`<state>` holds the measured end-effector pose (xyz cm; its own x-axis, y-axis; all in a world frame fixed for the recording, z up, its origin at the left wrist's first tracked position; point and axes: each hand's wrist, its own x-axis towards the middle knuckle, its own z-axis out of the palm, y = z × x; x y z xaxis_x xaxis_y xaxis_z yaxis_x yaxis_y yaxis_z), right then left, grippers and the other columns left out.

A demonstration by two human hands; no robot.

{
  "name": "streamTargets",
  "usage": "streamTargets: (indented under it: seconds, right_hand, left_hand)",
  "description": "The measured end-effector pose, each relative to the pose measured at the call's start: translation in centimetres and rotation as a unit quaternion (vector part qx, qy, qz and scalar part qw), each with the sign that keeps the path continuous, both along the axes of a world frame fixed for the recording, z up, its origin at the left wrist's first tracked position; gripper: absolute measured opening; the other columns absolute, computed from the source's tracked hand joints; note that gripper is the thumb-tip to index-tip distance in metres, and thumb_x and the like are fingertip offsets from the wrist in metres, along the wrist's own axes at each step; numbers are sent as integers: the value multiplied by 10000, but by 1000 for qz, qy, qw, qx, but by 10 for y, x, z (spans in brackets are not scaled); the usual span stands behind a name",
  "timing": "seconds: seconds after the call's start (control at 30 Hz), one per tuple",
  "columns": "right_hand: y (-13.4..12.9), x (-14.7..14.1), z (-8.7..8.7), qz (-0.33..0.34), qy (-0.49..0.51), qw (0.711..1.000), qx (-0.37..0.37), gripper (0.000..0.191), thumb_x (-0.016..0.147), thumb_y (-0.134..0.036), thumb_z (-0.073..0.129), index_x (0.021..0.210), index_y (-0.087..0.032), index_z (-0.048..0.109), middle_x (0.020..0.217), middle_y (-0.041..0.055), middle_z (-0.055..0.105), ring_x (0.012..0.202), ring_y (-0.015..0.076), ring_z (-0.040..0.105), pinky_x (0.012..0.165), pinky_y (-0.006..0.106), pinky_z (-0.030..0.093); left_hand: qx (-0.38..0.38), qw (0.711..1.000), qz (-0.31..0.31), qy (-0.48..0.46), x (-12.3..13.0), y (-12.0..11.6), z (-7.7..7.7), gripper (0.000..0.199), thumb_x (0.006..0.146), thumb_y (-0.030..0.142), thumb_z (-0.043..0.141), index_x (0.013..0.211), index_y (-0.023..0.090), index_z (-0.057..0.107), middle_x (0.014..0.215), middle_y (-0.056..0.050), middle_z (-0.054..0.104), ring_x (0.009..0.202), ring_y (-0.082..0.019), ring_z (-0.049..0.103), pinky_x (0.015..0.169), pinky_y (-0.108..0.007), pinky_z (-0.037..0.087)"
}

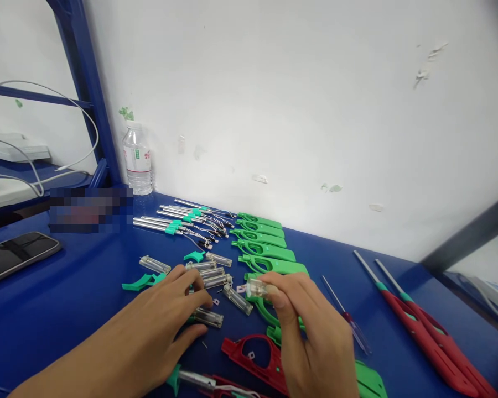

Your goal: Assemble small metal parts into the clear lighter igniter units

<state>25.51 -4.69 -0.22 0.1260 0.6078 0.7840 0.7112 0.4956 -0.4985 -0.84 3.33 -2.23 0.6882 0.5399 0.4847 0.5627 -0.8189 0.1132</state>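
Observation:
My right hand (311, 326) pinches a clear plastic lighter fuel tank (257, 287) with a whitish end, above the green lighter casings (269, 266). Lower left of it, my left hand (178, 304) hovers low over the table, thumb and fingers apart. Close by its fingertips are a clear fuel tank (208, 317) and a tiny pinkish-white part (216, 302); whether they touch is hard to see. Several more clear tanks (237, 300) lie beyond the fingers. Below the hands are a red casing half (257, 359) and a metal lighter tube (197, 379), partly cut off by the frame.
Silver tubes with wires and teal clips (182, 216) lie at the back. A screwdriver (346, 315) and two red long-nosed lighters (431, 331) are on the right. A water bottle (138, 159) stands against the wall; a phone (19, 254) lies far left.

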Motion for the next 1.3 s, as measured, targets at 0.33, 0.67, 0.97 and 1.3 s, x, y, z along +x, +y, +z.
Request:
streamTargets:
  seconds: [0.33, 0.67, 0.97, 1.3]
  right_hand:
    - [-1, -1, 3, -23, 2, 1000, -9, 347, 1403, -401, 580, 1232, -366, 880, 1053, -63, 891, 907, 142, 863, 780, 267, 601]
    - [-4, -6, 8, -46, 33, 998, -32, 419, 1396, -431, 579, 1163, -302, 902, 1012, -9, 922, 873, 172, 873, 822, 270, 655]
    - [-1, -7, 6, -42, 33, 998, -11, 413, 1404, -427, 558, 1146, -315, 860, 948, -44, 859, 811, 149, 842, 788, 255, 620]
    - [-3, -6, 10, -43, 18, 998, -29, 451, 1395, -412, 536, 1117, -294, 871, 875, -15, 822, 764, 184, 825, 760, 286, 647]
  left_hand:
    - [94, 995, -19, -30, 17, 4, -10, 437, 1144, -76, 653, 1280, 325, 758, 1262, -13, 862, 1194, -304, 756, 1025, -440, 534]
    - [59, 996, -60, 20, 12, 9, -9, 310, 1151, 49, 857, 1234, 341, 798, 1167, 36, 886, 1111, -272, 822, 961, -392, 581]
    - [126, 991, -51, -1, 24, -14, 4, 554, 1200, 58, 511, 1708, 249, 621, 1638, -31, 908, 1522, -229, 850, 1323, -337, 641]
    - [28, 996, -80, 37, 29, 1, -10, 456, 1165, 44, 689, 1511, 307, 826, 1334, -36, 942, 1216, -350, 889, 1106, -488, 713]
